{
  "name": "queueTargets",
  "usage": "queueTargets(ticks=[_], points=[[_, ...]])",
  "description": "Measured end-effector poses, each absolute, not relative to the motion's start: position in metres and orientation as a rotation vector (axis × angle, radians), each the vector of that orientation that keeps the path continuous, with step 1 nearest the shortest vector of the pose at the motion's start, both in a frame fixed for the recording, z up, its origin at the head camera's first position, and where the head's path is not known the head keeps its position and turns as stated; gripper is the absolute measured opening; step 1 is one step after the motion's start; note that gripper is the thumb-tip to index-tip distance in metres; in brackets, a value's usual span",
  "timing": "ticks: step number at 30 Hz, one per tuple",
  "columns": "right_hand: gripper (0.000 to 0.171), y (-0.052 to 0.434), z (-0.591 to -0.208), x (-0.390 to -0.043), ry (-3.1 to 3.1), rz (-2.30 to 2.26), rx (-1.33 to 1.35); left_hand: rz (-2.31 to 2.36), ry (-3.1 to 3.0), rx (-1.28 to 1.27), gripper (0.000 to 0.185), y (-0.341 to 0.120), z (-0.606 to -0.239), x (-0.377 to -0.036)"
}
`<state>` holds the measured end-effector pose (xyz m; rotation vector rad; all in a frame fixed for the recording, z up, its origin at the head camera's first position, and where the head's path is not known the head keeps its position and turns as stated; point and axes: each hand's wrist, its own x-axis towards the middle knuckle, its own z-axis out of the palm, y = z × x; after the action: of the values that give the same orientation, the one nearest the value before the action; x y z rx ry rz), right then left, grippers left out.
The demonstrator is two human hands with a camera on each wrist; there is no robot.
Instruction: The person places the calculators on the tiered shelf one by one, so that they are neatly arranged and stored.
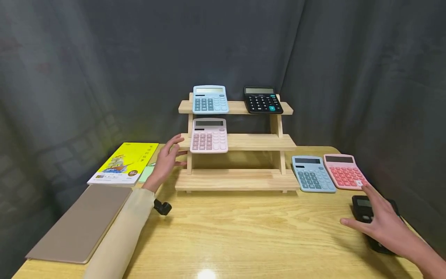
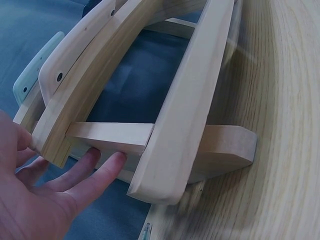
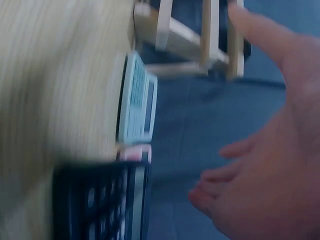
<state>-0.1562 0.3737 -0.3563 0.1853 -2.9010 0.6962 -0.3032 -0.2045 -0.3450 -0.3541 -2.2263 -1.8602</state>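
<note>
At the table's right edge, the right hand [image 1: 383,224] hovers spread over the black calculator [image 1: 364,207]. Beside the wooden rack [image 2: 170,115], the left hand [image 2: 45,200] has straight fingers against its side. Right wrist view: blurred, fingers apart.

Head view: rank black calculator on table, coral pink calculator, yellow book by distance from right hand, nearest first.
From the right hand:
1. black calculator on table, directly under the fingers, near right.
2. coral pink calculator, just beyond, right edge.
3. yellow book, across the table, far left.
</note>
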Motion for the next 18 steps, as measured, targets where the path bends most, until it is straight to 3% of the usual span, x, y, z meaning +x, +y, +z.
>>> queueTargets(ticks=[18], points=[[0.136, 0.448, -0.391, -0.138, -3.064, 0.483, -0.061, -1.834, -2.234, -0.36, 0.043, -0.204, -0.345, -0.303]])
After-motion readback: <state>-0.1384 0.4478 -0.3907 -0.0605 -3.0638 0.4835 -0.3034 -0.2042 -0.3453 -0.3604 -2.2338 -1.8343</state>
